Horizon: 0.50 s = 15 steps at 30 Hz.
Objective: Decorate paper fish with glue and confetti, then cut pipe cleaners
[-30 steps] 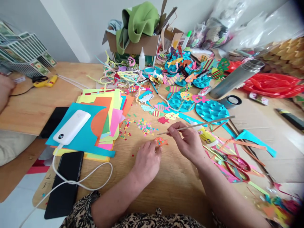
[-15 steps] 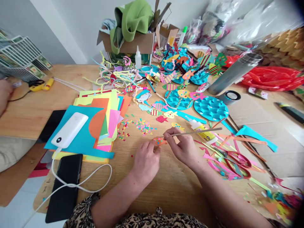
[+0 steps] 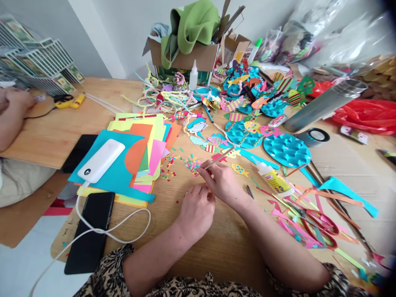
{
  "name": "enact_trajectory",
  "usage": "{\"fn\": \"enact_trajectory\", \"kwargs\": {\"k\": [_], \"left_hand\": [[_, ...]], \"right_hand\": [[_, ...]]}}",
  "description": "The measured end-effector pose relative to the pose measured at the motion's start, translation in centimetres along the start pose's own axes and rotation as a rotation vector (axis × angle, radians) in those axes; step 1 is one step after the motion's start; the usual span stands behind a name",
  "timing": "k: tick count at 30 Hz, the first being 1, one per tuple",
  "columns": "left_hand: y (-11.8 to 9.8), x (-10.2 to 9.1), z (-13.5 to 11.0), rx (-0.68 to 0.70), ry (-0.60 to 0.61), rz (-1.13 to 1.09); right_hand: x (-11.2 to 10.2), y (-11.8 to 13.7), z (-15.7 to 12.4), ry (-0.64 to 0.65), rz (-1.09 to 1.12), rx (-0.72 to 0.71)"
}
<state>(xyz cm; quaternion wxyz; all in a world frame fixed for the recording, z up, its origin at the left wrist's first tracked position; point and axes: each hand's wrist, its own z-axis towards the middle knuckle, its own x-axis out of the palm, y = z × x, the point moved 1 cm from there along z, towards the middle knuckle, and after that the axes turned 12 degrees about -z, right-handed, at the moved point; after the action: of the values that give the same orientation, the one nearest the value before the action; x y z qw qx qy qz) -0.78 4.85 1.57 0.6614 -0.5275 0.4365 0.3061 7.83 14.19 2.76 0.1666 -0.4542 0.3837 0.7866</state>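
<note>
My right hand (image 3: pixel 221 179) pinches a thin stick (image 3: pixel 221 157), whose lower tip reaches the small coloured paper bits (image 3: pixel 192 163) on the table. Close below it, my left hand (image 3: pixel 198 208) rests on the wood with its fingers curled in. The orange paper fish that was in its fingertips is now hidden behind the hand. A yellow paper fish (image 3: pixel 239 169) lies just beyond my right hand. To the right a glue bottle (image 3: pixel 275 179) lies on its side.
Left are stacked coloured papers (image 3: pixel 105 165) under a white power bank (image 3: pixel 101 161), and a black phone (image 3: pixel 89 233). Red-handled scissors (image 3: pixel 320 229) lie among scraps at right. Blue paper discs (image 3: pixel 287 150) and a steel flask (image 3: pixel 326 105) stand behind. Another person's hand (image 3: pixel 18 101) is far left.
My right hand has moved left, bringing the stick from the orange fish to the paper bits. The fish has gone out of sight behind my left hand. The view has shifted slightly.
</note>
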Motion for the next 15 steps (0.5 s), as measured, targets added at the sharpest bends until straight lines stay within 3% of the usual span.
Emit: {"fn": "enact_trajectory", "kwargs": {"k": [10,15], "left_hand": [[0.03,0.25,-0.05,-0.004,0.002,0.007],[0.03,0.19,-0.04,-0.005,-0.001,0.002]], "right_hand": [[0.86,-0.12,0.03,0.027,-0.028,-0.015],[1.01,-0.48,-0.29,0.001,0.044,0.073]]}}
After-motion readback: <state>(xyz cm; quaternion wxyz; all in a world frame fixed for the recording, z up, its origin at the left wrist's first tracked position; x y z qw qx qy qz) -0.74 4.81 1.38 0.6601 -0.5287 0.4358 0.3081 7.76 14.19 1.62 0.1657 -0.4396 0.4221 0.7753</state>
